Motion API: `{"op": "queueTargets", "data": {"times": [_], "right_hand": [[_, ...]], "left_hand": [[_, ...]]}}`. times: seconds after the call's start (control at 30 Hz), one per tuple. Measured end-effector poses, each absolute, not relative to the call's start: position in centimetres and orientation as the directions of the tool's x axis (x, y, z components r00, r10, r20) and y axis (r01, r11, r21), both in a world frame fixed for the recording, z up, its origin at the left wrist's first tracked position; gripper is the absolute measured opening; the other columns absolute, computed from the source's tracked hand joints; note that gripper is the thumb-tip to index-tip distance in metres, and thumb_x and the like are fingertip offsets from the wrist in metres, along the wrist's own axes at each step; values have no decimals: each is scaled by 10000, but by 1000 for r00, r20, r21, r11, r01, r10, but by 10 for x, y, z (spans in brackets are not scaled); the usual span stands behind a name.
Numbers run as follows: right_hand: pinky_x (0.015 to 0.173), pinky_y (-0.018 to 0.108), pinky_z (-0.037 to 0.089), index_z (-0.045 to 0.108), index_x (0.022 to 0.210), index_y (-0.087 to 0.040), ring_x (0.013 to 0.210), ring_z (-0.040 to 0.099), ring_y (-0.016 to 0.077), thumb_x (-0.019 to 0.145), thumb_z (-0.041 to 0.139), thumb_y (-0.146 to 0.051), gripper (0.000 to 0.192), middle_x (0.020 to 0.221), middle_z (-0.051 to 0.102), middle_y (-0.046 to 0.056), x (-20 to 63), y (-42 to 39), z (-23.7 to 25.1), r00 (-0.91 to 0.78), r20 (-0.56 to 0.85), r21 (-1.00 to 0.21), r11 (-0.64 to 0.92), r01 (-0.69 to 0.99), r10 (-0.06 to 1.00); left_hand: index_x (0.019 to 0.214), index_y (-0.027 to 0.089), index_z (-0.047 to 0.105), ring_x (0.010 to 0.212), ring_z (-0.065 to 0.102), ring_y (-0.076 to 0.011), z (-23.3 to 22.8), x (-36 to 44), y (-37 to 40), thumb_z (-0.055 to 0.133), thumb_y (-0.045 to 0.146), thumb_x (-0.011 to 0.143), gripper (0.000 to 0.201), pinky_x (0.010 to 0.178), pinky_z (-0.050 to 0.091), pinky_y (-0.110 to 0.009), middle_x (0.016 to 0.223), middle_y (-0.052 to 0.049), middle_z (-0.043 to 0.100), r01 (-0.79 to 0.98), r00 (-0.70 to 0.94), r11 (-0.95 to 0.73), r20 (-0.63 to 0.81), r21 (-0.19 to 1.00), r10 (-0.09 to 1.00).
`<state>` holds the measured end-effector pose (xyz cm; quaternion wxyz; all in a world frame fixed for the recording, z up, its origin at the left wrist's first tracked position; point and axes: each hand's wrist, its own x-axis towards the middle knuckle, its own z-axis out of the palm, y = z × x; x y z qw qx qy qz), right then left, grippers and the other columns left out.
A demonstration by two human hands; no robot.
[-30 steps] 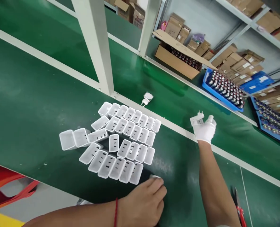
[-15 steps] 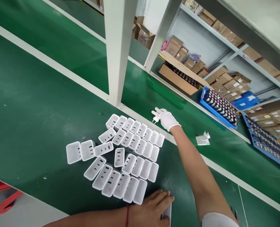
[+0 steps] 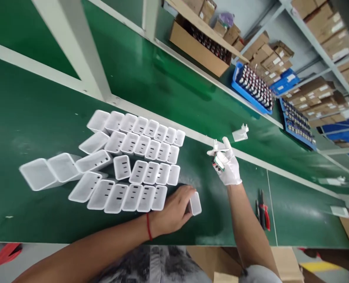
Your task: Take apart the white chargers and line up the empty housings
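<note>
Counter: dark green matte belt surface, slightly scuffed, with pale painted rails and a white upright post crossing it.

Empty shells: white, translucent-looking plastic housings, rectangular with rounded corners, open on top, thin-walled. Most stand packed in four rough rows; several show small dark slots in the floor. A few at the left end lie tipped and apart from the rows.

Left hand: bare, red cord at the wrist. Grip closed around one white shell, fingers wrapped over its near end; the far end sticks out to the right of the fingertips. The shell rests low on the counter, just beside the right end of the nearest row.

Right hand: white fabric glove, smooth knit. Grip narrow, pinching a plug insert: white plastic cap with two metal prongs pointing up, and below it a small board with green and red parts showing against the palm. It is held above the counter, well apart from the shell in the left hand, to its upper right.

A second plug piece, white with two prongs, lies on the belt beyond the gloved hand, not touching it.

Red-handled cutters lie flat to the right of the right forearm. Blue trays of small dark parts and brown cardboard cartons sit along the far side.
</note>
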<state>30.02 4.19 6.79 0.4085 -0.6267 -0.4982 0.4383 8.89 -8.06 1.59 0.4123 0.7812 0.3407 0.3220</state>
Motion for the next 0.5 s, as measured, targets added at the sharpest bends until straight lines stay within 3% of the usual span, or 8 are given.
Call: {"op": "queueTargets", "data": {"times": [0.07, 0.17, 0.23, 0.3, 0.37, 0.43, 0.5], "right_hand": [[400, 190, 273, 461, 1311, -285, 389, 286, 29, 771, 695, -391, 598, 807, 704, -25, 306, 4, 66, 178, -225, -973, -231, 11, 958], [461, 191, 390, 478, 1355, -293, 535, 511, 77, 767, 701, -347, 632, 837, 697, -11, 313, -41, 69, 222, -333, -936, -294, -192, 917], [514, 235, 469, 458, 1394, -310, 714, 619, 144, 733, 721, -354, 713, 980, 700, 22, 318, -63, 73, 146, -390, -905, -348, -246, 909], [521, 271, 499, 401, 1436, -369, 747, 633, 161, 716, 749, -332, 801, 1193, 652, 34, 321, -82, 75, 44, -377, -906, -359, -223, 925], [552, 288, 535, 337, 1460, -434, 760, 642, 151, 737, 763, -287, 852, 1332, 581, 24, 320, -95, 74, -2, -277, -952, -274, -134, 961], [722, 335, 588, 256, 1484, -469, 925, 671, 176, 766, 755, -221, 909, 1350, 575, 14, 317, -103, 71, -47, -127, -992, -128, -7, 991], [947, 435, 544, 148, 1508, -480, 1130, 632, 204, 771, 739, -132, 1007, 1310, 612, 6, 311, -106, 66, -134, -13, -993, 3, 121, 991]], "left_hand": [[1367, 157, 339, 1320, 485, -287, 16, 91, -80, 573, 63, 804, 617, 1088, 472, -514, 1355, -178, 517, 274, 525, -365, 179, 890, 832], [1382, 162, 323, 1334, 472, -289, 15, 94, -79, 580, 49, 798, 648, 1108, 450, -523, 1370, -173, 502, 292, 495, -324, 148, 900, 856], [1388, 162, 326, 1326, 480, -282, 14, 95, -79, 585, 53, 801, 651, 1116, 443, -515, 1374, -167, 501, 292, 497, -328, 151, 898, 854], [1383, 162, 346, 1322, 483, -272, 14, 96, -78, 579, 62, 813, 623, 1121, 441, -497, 1374, -160, 502, 294, 502, -334, 153, 896, 851], [1382, 166, 362, 1343, 461, -270, 14, 96, -78, 569, 81, 833, 593, 1133, 431, -485, 1390, -156, 492, 299, 507, -336, 149, 893, 849], [1401, 174, 352, 1369, 434, -269, 14, 96, -76, 559, 98, 852, 591, 1147, 418, -479, 1416, -151, 480, 302, 519, -334, 140, 893, 843], [1422, 179, 328, 1381, 422, -262, 13, 95, -75, 555, 106, 863, 608, 1154, 415, -465, 1436, -143, 474, 303, 539, -326, 121, 896, 834]]}}
